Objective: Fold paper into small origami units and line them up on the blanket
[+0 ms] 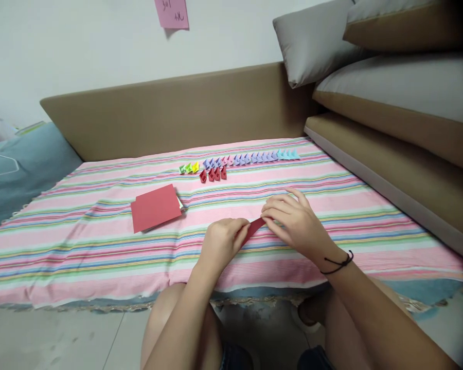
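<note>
A narrow folded strip of red paper (254, 228) lies between my two hands on the striped cloth (81, 246). My left hand (223, 241) pinches its near end with closed fingers. My right hand (296, 221) pinches the far end, fingers curled over it; a black cord circles that wrist. A stack of red paper sheets (155, 207) rests to the left of my hands. Farther back runs a row of small folded paper pieces (250, 158), green, yellow, purple and blue, with several red folded pieces (213, 174) in front of it.
The cloth covers a low sofa seat with a brown backrest (177, 110). Grey and brown cushions (393, 87) pile up at the right. A teal blanket (19, 169) lies at the left. A pink note (172, 13) hangs on the wall. My knees and a tiled floor (54, 336) show below.
</note>
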Action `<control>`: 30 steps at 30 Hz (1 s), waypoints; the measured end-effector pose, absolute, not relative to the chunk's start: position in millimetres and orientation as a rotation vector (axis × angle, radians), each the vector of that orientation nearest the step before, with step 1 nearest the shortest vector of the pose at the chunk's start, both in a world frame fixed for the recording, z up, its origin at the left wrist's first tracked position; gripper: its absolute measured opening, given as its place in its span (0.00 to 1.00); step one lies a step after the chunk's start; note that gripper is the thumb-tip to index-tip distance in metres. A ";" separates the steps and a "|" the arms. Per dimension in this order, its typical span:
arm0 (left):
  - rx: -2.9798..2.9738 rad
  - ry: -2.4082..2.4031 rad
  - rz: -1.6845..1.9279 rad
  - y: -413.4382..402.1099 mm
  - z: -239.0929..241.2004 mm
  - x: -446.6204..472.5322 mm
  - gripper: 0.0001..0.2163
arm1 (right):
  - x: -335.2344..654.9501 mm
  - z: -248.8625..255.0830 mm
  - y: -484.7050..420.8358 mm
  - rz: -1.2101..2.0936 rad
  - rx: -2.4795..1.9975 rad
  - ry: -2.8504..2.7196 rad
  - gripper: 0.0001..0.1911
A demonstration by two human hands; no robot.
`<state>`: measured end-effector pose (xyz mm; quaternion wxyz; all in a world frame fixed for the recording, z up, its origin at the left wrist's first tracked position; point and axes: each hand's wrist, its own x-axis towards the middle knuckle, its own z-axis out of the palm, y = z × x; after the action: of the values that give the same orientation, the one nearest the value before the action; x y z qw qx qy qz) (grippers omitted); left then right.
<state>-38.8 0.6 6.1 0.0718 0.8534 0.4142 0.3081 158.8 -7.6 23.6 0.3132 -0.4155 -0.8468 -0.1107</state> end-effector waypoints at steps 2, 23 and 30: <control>2.563 1.258 0.930 0.6 7.0 -40.5 0.10 | 167.6 24.8 -5.8 -0.297 -1.111 -2.199 0.07; 2.400 1.101 1.020 -1.5 7.9 -29.8 0.07 | 154.1 8.3 -9.6 0.006 -1.013 -2.136 0.08; 2.266 1.114 1.077 1.3 10.3 -32.9 0.08 | 158.5 10.8 -9.7 0.004 -1.049 -2.088 0.08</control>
<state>-32.9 1.3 10.3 0.1969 0.8093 0.3977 0.3848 158.5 -9.7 10.8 0.3919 -0.4130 -0.8221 0.0017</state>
